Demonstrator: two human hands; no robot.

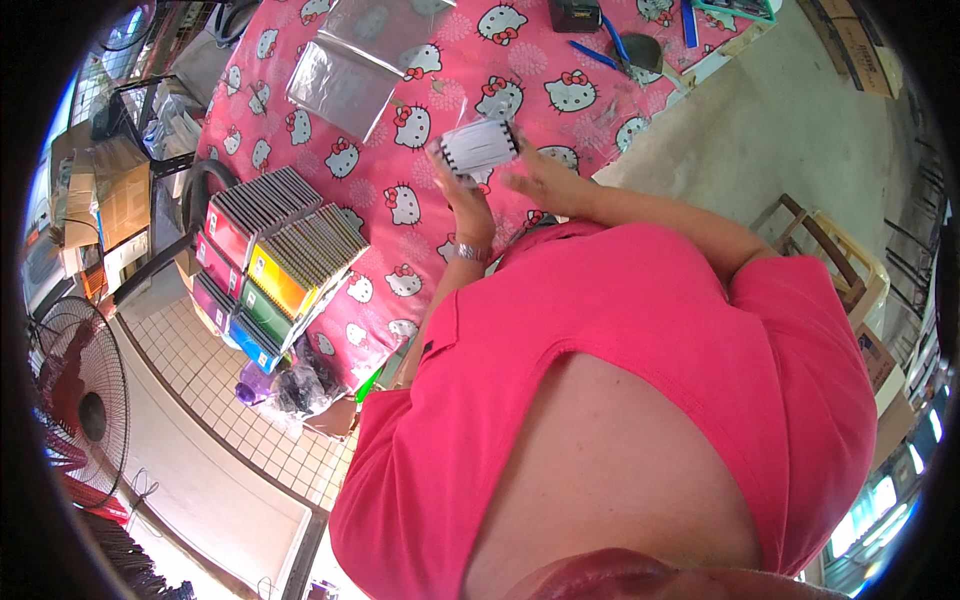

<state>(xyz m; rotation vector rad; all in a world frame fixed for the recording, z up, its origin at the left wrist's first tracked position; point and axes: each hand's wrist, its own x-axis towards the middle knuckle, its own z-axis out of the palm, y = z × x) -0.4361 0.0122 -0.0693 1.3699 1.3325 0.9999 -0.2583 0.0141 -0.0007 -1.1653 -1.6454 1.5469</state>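
Above the pink table cover (440,85), between my hands, is a small white stack of spiral-bound notebooks (480,146). Black binding coils show along its two short sides. My left hand (467,205) grips the stack's left side from below, fingers closed against it; a metal watch is on that wrist. At the right side, my right hand (548,183) has its fingers against the stack's edge, its thumb side lower down and slightly blurred. Clear plastic sleeves (342,85) lie flat beyond my left hand.
Piles of coloured spiral notebooks (290,245) stand at the table's left edge. Blue-handled scissors (620,50), a black box (575,14) and a teal tray (738,8) are at the far right. A fan (90,415) stands lower left; cardboard boxes (105,190) are farther left.
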